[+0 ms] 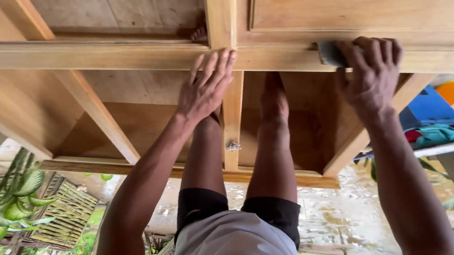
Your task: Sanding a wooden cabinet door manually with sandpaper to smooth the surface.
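Soft, even daylight; sharp centre, wide-angle stretch and glare at edges.

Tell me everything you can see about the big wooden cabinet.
The wooden cabinet is pale golden-brown, unpainted timber, lying on its side so its open compartments face the person. It has framed panels, slanting dividers, a central upright rail and a small metal catch low on that rail. The left hand rests flat on the frame; the right hand presses a small dark sanding pad against the frame's edge. The person's legs stand inside it.

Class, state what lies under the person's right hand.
Under the right hand a dark sanding block pokes out, pressed on the wooden cabinet frame. The rest of it is covered.
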